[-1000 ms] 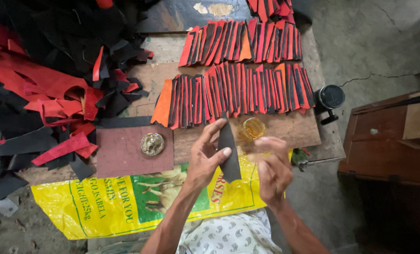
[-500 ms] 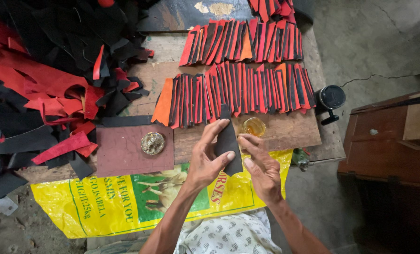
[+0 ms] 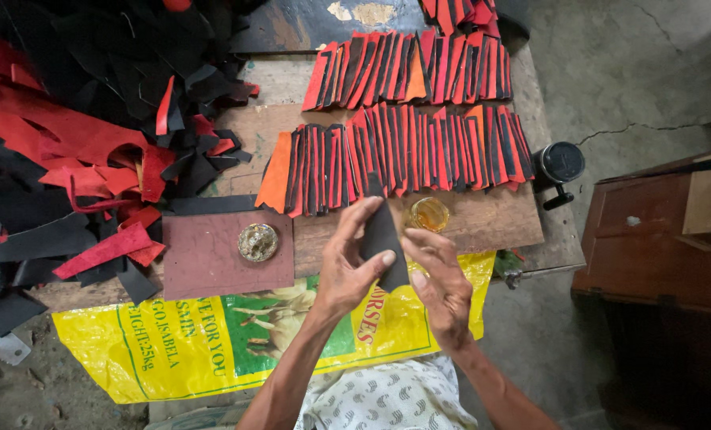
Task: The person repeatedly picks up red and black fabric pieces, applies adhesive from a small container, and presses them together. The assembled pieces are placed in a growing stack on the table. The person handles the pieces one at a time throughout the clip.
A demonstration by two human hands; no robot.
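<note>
My left hand [image 3: 346, 267] grips a black leather strip [image 3: 382, 231], held upright above the front edge of the wooden board [image 3: 491, 227]. My right hand [image 3: 443, 279] is at the strip's lower right edge, fingers touching it. Just beyond the strip sits a small round container of amber liquid [image 3: 429, 213]. Two rows of overlapping red, orange and black strips [image 3: 403, 151] lie spread across the board further back.
A heap of red and black leather scraps [image 3: 77, 143] fills the left side. A reddish-brown slab [image 3: 204, 267] carries a small round metal lid [image 3: 257, 241]. A yellow printed sack [image 3: 172, 350] hangs over the front. A black round tool [image 3: 560, 166] and a wooden cabinet [image 3: 658, 239] stand at right.
My right hand has moved left from beside the strip up to its lower edge. The strip has been raised slightly and stands more upright in my left hand.
</note>
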